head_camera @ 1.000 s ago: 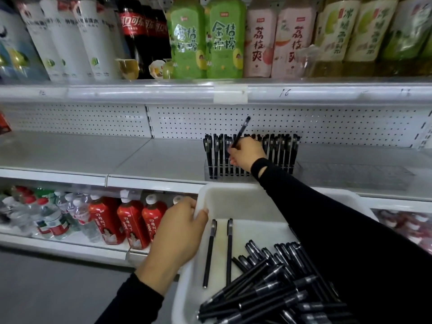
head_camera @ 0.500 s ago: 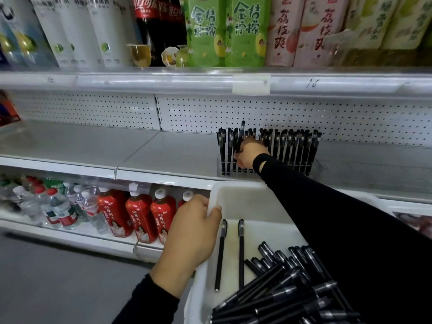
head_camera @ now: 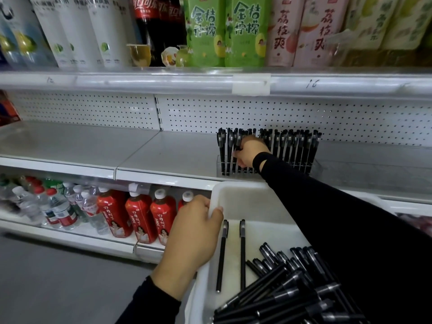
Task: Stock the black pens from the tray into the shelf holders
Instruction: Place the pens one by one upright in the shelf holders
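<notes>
The right hand [head_camera: 249, 152] reaches out to the middle shelf [head_camera: 163, 155]. There a clear holder [head_camera: 219, 166] stands close to the white back wall [head_camera: 233, 113] with the little holes. The hand's grip is closed on one black pen [head_camera: 239, 142], which stands upright in the left part of the holder. The fingers curl round the pen high up on it. A row of pens [head_camera: 292, 148] fills the holder on both sides of the hand, all standing up with their caps on top. The left hand [head_camera: 194, 232] holds the white tray [head_camera: 247, 199] by its left rim. Its thumb is over the edge on the inside and its fingers are on the outside, so this grip is closed on the tray. The tray is in front of the shelf and lower than the holder. In it a pile of pens [head_camera: 292, 291] lies at the near right, the pens crossing over each other. Two more pens [head_camera: 222, 253] lie side by side near the left wall of the tray, apart from the pile, with their caps pointing to the shelf. Both arms wear black sleeves [head_camera: 327, 218]. On the top shelf [head_camera: 140, 78] stand green bottles [head_camera: 224, 31], pink bottles [head_camera: 304, 31], dark cola bottles [head_camera: 149, 24] and white bottles [head_camera: 81, 31]. On the low shelf [head_camera: 70, 232] stand red bottles [head_camera: 138, 216] and clear water bottles [head_camera: 53, 206]. The floor [head_camera: 58, 277] is grey.
</notes>
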`<action>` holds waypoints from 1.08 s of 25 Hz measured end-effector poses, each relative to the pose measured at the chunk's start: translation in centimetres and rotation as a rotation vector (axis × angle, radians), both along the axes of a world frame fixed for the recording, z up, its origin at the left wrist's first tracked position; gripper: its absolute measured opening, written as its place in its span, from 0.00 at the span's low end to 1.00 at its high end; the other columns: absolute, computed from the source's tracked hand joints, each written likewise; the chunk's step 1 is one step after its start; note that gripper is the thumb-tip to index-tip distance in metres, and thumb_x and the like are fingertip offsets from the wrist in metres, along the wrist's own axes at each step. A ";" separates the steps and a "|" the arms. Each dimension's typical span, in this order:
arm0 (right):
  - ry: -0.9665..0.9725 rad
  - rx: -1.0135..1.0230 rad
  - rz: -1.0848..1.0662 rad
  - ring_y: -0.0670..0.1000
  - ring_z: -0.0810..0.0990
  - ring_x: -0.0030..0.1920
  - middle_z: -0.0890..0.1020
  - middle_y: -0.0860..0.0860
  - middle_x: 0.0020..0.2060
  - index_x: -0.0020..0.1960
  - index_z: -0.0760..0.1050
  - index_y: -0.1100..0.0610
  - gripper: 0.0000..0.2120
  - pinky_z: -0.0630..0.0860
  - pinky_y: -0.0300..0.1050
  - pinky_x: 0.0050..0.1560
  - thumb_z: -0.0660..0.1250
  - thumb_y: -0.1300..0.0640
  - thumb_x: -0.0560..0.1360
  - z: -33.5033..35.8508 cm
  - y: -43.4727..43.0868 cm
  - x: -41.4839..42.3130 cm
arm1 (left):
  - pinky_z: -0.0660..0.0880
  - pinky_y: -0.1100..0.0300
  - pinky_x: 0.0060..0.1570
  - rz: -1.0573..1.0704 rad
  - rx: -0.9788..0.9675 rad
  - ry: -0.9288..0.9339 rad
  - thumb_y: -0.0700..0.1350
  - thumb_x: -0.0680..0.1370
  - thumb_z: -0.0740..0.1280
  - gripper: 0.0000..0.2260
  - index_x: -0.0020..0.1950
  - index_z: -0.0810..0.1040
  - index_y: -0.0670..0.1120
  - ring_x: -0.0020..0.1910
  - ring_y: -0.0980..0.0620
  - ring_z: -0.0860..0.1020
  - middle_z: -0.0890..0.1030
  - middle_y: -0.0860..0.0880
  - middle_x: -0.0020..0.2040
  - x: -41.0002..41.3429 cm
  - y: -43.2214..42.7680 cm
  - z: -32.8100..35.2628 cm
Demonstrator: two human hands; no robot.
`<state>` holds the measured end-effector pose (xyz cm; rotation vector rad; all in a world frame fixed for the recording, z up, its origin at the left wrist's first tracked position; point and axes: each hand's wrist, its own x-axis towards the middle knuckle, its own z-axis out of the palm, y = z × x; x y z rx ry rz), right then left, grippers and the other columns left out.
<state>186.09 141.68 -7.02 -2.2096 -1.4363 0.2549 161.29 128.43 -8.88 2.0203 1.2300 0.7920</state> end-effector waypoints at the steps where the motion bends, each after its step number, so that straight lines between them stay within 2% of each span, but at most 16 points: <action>1: -0.024 -0.018 0.007 0.58 0.85 0.44 0.85 0.59 0.44 0.50 0.80 0.64 0.11 0.83 0.53 0.51 0.67 0.55 0.79 0.0 0.1 -0.2 | 0.79 0.47 0.42 0.002 -0.004 -0.001 0.52 0.80 0.63 0.09 0.47 0.76 0.49 0.36 0.51 0.80 0.81 0.50 0.36 0.1 0.0 0.0; 6: -0.124 -0.076 0.015 0.52 0.81 0.33 0.84 0.55 0.36 0.41 0.78 0.61 0.13 0.79 0.43 0.41 0.68 0.52 0.78 -0.1 0.0 -0.9 | 0.79 0.48 0.41 -0.001 -0.010 0.002 0.53 0.81 0.63 0.09 0.47 0.77 0.49 0.36 0.52 0.80 0.81 0.49 0.37 0.1 0.1 -0.1; 9: -0.122 -0.089 0.015 0.54 0.85 0.39 0.86 0.56 0.38 0.45 0.82 0.63 0.14 0.82 0.47 0.47 0.71 0.52 0.77 0.8 -1.3 -0.6 | 0.78 0.49 0.40 0.009 0.004 0.007 0.52 0.81 0.63 0.09 0.46 0.77 0.48 0.36 0.52 0.79 0.81 0.50 0.37 0.1 0.4 0.2; 11: -0.190 -0.037 0.001 0.55 0.85 0.41 0.86 0.56 0.38 0.46 0.83 0.63 0.14 0.82 0.47 0.46 0.70 0.52 0.77 2.5 -3.0 -0.8 | 0.79 0.48 0.43 0.029 0.003 -0.007 0.51 0.81 0.63 0.09 0.48 0.78 0.48 0.39 0.51 0.80 0.82 0.50 0.39 0.2 0.7 0.5; 13: -0.199 0.042 0.014 0.54 0.84 0.38 0.85 0.56 0.37 0.43 0.82 0.64 0.17 0.82 0.46 0.44 0.69 0.49 0.77 5.0 -5.8 -1.8 | 0.79 0.49 0.44 0.055 0.001 -0.011 0.51 0.81 0.63 0.09 0.50 0.78 0.47 0.40 0.52 0.81 0.82 0.50 0.42 0.2 1.1 0.7; 14: -0.155 0.014 0.062 0.52 0.83 0.36 0.85 0.54 0.35 0.41 0.81 0.63 0.18 0.81 0.46 0.43 0.69 0.48 0.77 6.1 -7.7 -2.7 | 0.79 0.49 0.44 0.066 0.005 -0.013 0.51 0.81 0.63 0.09 0.50 0.78 0.47 0.41 0.52 0.80 0.82 0.50 0.42 0.2 1.3 0.8; 16: -0.062 -0.244 0.218 0.49 0.83 0.33 0.85 0.51 0.32 0.41 0.82 0.60 0.18 0.81 0.43 0.40 0.68 0.46 0.78 6.9 -11.5 -5.3 | 0.79 0.50 0.44 0.084 0.018 -0.005 0.51 0.81 0.63 0.09 0.49 0.77 0.47 0.41 0.51 0.80 0.81 0.50 0.42 0.3 2.0 0.9; 18: -0.103 -0.519 0.334 0.48 0.83 0.31 0.85 0.50 0.31 0.41 0.80 0.56 0.15 0.82 0.43 0.41 0.69 0.46 0.77 5.2 -14.5 -8.0 | 0.77 0.52 0.41 0.091 0.016 0.015 0.51 0.81 0.63 0.09 0.48 0.77 0.46 0.40 0.50 0.79 0.80 0.50 0.41 0.4 2.4 1.0; 19: -0.159 -0.585 0.361 0.49 0.82 0.30 0.84 0.50 0.31 0.39 0.77 0.55 0.14 0.81 0.43 0.41 0.70 0.46 0.76 3.8 -15.2 -8.9 | 0.76 0.54 0.40 0.088 0.015 0.022 0.50 0.81 0.63 0.09 0.46 0.77 0.46 0.40 0.50 0.78 0.79 0.50 0.41 0.6 2.5 1.1; 21: -0.253 -0.602 0.377 0.49 0.76 0.30 0.79 0.50 0.31 0.35 0.71 0.54 0.16 0.75 0.42 0.37 0.71 0.47 0.75 1.1 -15.4 -9.8 | 0.73 0.55 0.38 0.083 0.028 0.026 0.50 0.81 0.64 0.10 0.44 0.76 0.45 0.39 0.50 0.77 0.79 0.50 0.39 0.9 2.6 1.3; 23: -0.288 -0.557 0.371 0.50 0.74 0.33 0.75 0.49 0.32 0.34 0.68 0.53 0.17 0.72 0.43 0.39 0.72 0.49 0.74 -0.5 -14.7 -10.0 | 0.73 0.54 0.39 0.085 0.037 0.035 0.49 0.80 0.64 0.11 0.42 0.76 0.45 0.39 0.49 0.77 0.79 0.49 0.38 1.2 2.8 1.6; 25: -0.260 -0.524 0.362 0.52 0.76 0.37 0.76 0.50 0.35 0.37 0.70 0.55 0.12 0.73 0.43 0.39 0.72 0.55 0.74 -0.8 -14.2 -10.3 | 0.73 0.55 0.39 0.085 0.030 0.045 0.49 0.80 0.64 0.11 0.43 0.76 0.44 0.39 0.48 0.77 0.79 0.48 0.39 1.2 2.9 1.6; 27: -0.189 -0.513 0.346 0.53 0.79 0.39 0.78 0.51 0.36 0.41 0.73 0.56 0.07 0.74 0.41 0.34 0.70 0.59 0.75 -0.6 -13.8 -10.2 | 0.74 0.55 0.41 0.075 0.031 0.054 0.49 0.81 0.64 0.10 0.44 0.77 0.44 0.40 0.50 0.77 0.79 0.48 0.40 1.1 3.0 1.5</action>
